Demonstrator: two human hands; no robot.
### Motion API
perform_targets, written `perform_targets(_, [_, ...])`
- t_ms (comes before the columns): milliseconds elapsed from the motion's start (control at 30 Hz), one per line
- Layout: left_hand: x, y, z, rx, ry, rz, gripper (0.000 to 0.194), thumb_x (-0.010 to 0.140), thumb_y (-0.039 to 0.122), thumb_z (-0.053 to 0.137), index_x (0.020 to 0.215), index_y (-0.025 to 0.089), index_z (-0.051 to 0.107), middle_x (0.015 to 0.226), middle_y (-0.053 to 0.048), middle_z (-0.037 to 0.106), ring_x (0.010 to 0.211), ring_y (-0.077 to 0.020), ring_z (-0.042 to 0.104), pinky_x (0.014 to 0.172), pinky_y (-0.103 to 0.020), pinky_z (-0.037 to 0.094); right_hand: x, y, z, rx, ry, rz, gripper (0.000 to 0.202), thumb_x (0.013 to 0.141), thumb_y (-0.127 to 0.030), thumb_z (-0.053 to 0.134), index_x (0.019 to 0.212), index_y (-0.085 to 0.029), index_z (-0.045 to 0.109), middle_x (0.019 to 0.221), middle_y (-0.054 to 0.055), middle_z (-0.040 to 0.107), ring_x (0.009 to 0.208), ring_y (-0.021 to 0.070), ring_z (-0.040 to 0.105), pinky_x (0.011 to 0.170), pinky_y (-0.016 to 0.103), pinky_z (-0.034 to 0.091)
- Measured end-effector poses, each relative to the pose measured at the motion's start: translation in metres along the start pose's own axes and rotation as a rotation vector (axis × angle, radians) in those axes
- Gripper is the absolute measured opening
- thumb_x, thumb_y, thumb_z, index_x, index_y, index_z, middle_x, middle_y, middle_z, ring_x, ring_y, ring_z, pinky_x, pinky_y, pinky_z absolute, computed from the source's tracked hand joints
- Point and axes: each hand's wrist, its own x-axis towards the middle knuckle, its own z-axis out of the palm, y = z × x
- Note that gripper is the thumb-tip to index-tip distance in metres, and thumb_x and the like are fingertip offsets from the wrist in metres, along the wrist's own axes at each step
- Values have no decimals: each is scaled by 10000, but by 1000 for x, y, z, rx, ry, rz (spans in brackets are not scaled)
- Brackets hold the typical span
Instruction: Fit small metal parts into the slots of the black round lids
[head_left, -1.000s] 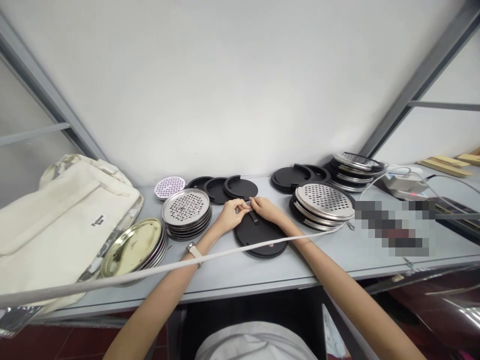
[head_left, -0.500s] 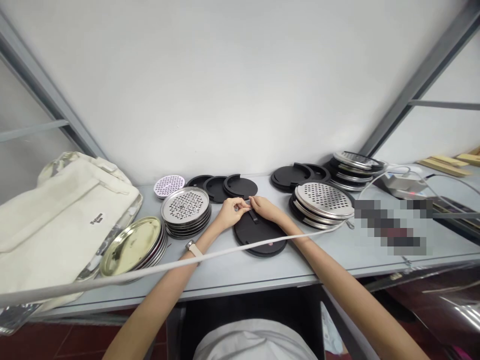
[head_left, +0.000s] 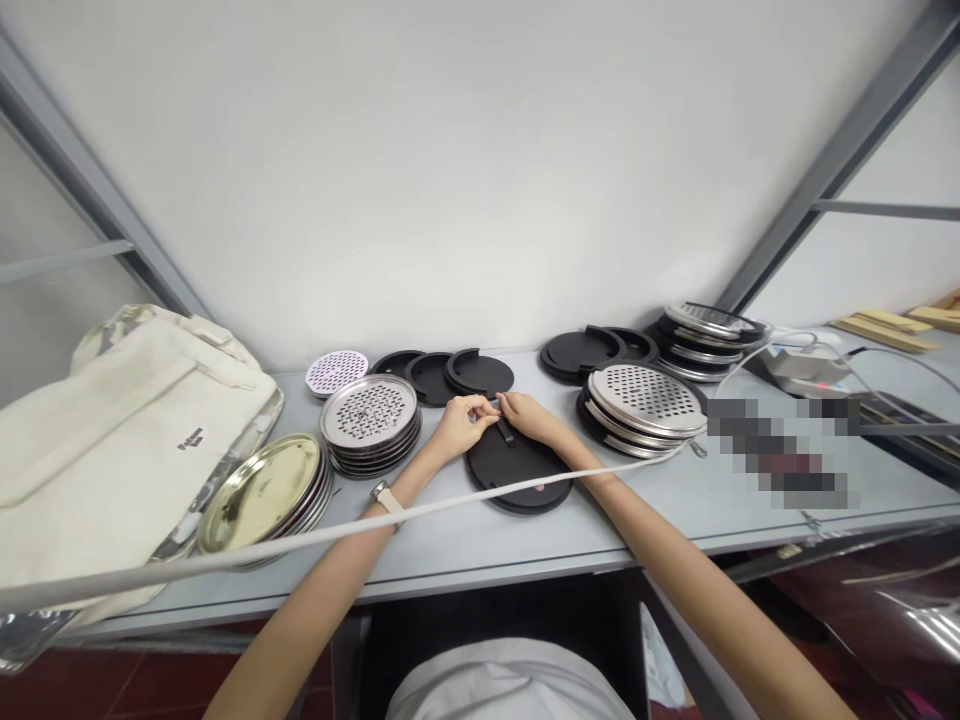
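Observation:
A round black disc (head_left: 499,475) lies on the table before me, with a short black strip (head_left: 508,433) on its far part. At that far edge my left hand (head_left: 461,425) is closed in a pinch, and my right hand (head_left: 531,417) is closed fingertip to fingertip against it. Whatever is between the fingertips is too small to make out. To the left stands a stack of round silver plates with a perforated top (head_left: 370,410). On the right is another stack of perforated silver and black discs (head_left: 646,398).
Black round trays (head_left: 480,373) lie along the wall beside a white perforated disc (head_left: 336,372). Gold plates (head_left: 259,490) and a cream cloth bag (head_left: 112,420) fill the left. A pale cable (head_left: 450,506) crosses in front of my forearms. A power strip (head_left: 810,370) sits at right.
The view has shifted very slightly. Both hands stay pinched together at the disc's far edge, with no clear movement of any object.

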Motion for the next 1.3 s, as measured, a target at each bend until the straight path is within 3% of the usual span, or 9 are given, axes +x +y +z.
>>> perform_targets(600, [1,-3,-3,21,-26,8,51,727,135,643,724,139,693,722,-37,709,665,-146,603,652,-258,423,-2,0,-1,33,20,-19,325,968,-186,329,841,-126,623,886,124,700,802,163,629,711,218,371])
perform_targets(867, [1,2,-9,59,-14,-3,100,770,185,644,826,176,726,822,-42,720,760,-161,622,662,-256,414,-6,-1,-4,98,93,-24,338,959,-198,318,787,-139,603,821,92,687,738,148,607,672,217,371])
perform_targets(1033, [1,3,-12,30,66,9,136,808,238,614,875,187,721,849,-41,719,784,-167,624,690,-262,430,-12,2,-12,364,146,-109,383,953,-308,321,744,-142,596,760,47,657,719,133,588,697,212,406])
perform_targets(1167, [2,3,-13,-93,129,-43,167,785,284,640,877,149,672,752,-46,703,718,-162,637,679,-263,452,-16,3,-19,614,35,-177,381,918,-413,386,798,-137,619,804,40,660,753,137,588,711,220,425])
perform_targets(1300, [2,3,-13,-147,160,-49,175,782,319,632,805,145,637,755,-43,686,728,-162,639,703,-266,471,-17,3,-23,679,11,-196,293,850,-413,510,789,-144,610,752,12,628,702,129,556,679,227,416])
